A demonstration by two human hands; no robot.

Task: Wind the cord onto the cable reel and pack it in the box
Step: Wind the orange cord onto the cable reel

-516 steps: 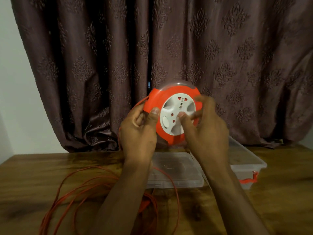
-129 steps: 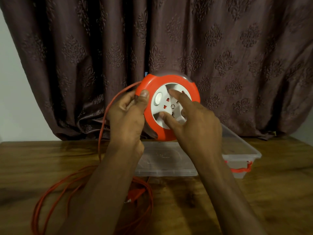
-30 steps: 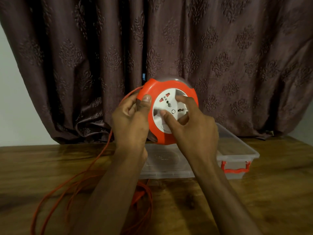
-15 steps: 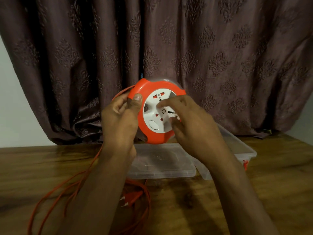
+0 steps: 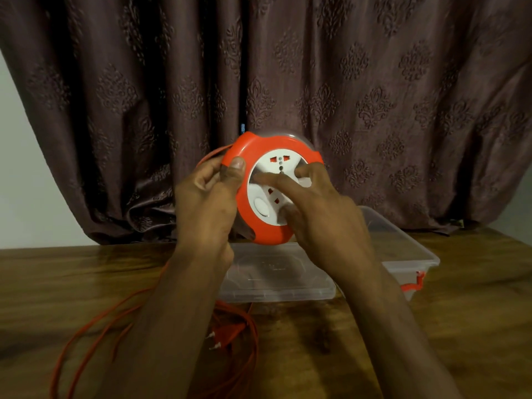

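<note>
At the far left, the thin orange cord (image 5: 95, 326) lies in loose loops on the brown wooden table (image 5: 43, 289), and there are fewer loops than a few seconds ago, so the winding is taking it up. Its orange two-pin plug (image 5: 227, 334) lies on the table near my left forearm, not yet drawn in.

My left hand (image 5: 207, 197) grips the rim of the round orange cable reel with the white socket face (image 5: 273, 194), thumb curled over the front edge and fingers behind, holding it upright in the air above the table. One strand of cord rises behind this hand to the reel's upper left edge.

My right hand (image 5: 313, 208) is spread over the white face, with fingertips (image 5: 260, 178) pressing its ridges, not clamped round anything. The socket holes have turned since half a second ago, so the hub is rotating under my fingers. I judge several turns remain before the plug comes up.

Behind the reel sits the flat clear plastic lid (image 5: 276, 277), and to its right the clear plastic box with orange latch (image 5: 414, 254), open and waiting.
</note>
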